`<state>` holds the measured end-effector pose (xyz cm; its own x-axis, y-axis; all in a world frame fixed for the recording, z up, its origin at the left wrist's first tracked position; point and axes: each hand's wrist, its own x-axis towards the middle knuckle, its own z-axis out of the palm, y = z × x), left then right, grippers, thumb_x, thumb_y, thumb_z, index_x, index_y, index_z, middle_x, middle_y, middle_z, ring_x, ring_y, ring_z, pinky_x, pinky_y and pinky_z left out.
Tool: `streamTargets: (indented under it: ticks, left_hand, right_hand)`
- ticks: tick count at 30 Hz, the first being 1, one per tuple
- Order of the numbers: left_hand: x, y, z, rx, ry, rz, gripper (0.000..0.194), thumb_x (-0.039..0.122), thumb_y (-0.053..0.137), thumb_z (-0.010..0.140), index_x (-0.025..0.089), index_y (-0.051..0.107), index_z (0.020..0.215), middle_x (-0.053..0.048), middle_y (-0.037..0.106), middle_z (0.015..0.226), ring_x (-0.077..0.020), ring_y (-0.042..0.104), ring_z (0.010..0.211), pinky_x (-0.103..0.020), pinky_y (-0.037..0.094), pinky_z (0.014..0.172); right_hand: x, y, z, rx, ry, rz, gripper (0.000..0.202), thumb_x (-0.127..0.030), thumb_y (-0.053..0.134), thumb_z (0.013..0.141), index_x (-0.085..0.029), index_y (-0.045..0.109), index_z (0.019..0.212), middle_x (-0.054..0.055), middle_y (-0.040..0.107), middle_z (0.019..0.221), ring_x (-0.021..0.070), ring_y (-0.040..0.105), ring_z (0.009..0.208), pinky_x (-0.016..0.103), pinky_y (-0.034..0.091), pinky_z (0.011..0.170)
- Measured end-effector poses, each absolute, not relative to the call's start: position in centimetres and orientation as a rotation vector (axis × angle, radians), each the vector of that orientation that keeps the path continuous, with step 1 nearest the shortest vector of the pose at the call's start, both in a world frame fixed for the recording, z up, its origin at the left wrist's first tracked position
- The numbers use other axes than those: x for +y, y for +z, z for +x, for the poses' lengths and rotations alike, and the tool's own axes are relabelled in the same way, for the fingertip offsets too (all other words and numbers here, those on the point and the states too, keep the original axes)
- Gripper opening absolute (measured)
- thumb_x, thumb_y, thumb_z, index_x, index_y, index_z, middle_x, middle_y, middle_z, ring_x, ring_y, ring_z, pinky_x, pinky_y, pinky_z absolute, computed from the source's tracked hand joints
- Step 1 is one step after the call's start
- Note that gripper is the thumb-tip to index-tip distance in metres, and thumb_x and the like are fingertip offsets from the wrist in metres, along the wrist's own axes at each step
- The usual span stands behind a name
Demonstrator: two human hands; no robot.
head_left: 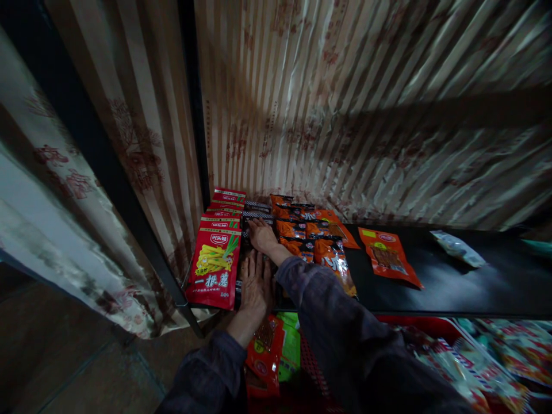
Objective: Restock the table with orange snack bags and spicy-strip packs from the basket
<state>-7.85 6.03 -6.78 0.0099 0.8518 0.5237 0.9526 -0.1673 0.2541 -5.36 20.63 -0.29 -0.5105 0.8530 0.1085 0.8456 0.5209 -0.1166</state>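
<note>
My left hand (254, 286) lies with its fingers stretched out flat on the front of a row of black snack packets. Just behind it, my right hand (264, 237) also presses down, fingers extended, on a black packet with a checkered edge (257, 208). Most of that row is hidden under my hands. To the left is an overlapping row of red snack packets (215, 267) with a yellow picture. Orange-and-black packets (330, 256) stand in overlapping columns on the right, beside my right sleeve.
All these packets rest on a black shelf (388, 296). Farther right lie an orange packet (387, 256) and a pale packet (457, 248). A striped curtain (345, 115) hangs behind; a dark metal post (196, 109) stands left. Below are red baskets (435, 323) of packets.
</note>
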Motion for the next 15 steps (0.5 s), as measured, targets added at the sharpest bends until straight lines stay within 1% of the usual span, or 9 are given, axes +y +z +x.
streamTargets:
  ticks: [3, 7, 13, 15]
  left_hand:
    - [6.1, -6.8, -7.9, -1.897, -0.863, -2.097, 0.051, 0.025, 0.044, 0.084, 0.014, 0.044, 0.134, -0.016, 0.039, 0.144, -0.0331, 0.022, 0.139, -0.056, 0.029, 0.107]
    - [6.0, -6.7, -7.8, -1.881, -0.832, -2.097, 0.05, 0.026, 0.044, 0.084, 0.013, 0.045, 0.133, -0.016, 0.041, 0.143, -0.0334, 0.023, 0.138, -0.055, 0.028, 0.108]
    - [6.0, -6.7, -7.6, -1.918, -0.809, -2.098, 0.046, 0.027, 0.044, 0.084, 0.012, 0.051, 0.128, -0.016, 0.042, 0.143, -0.0331, 0.023, 0.139, -0.054, 0.028, 0.109]
    - [6.1, -6.7, -7.7, -1.908, -0.807, -2.106, 0.047, 0.027, 0.044, 0.084, 0.012, 0.05, 0.128, -0.016, 0.04, 0.144, -0.0336, 0.022, 0.139, -0.055, 0.027, 0.108]
  right_hand:
    - [21.3, -0.3, -5.8, -2.567, 0.108, -1.476, 0.047, -0.036, 0.031, 0.094, -0.019, 0.043, 0.136, 0.008, 0.04, 0.146, 0.0286, 0.024, 0.138, 0.047, 0.028, 0.107]
    - [22.4, -0.5, -6.4, -2.604, 0.042, -1.426, 0.046, -0.034, 0.03, 0.095, -0.022, 0.04, 0.138, 0.005, 0.036, 0.148, 0.0275, 0.018, 0.14, 0.047, 0.024, 0.108]
    - [23.7, -0.5, -6.9, -2.651, -0.002, -1.424, 0.048, -0.039, 0.031, 0.094, -0.021, 0.043, 0.136, 0.007, 0.04, 0.146, 0.0316, 0.015, 0.14, 0.049, 0.022, 0.108]
    - [24.0, -0.4, -7.0, -2.65, -0.013, -1.439, 0.047, -0.042, 0.031, 0.094, -0.021, 0.045, 0.134, 0.007, 0.043, 0.143, 0.032, 0.017, 0.14, 0.05, 0.021, 0.108]
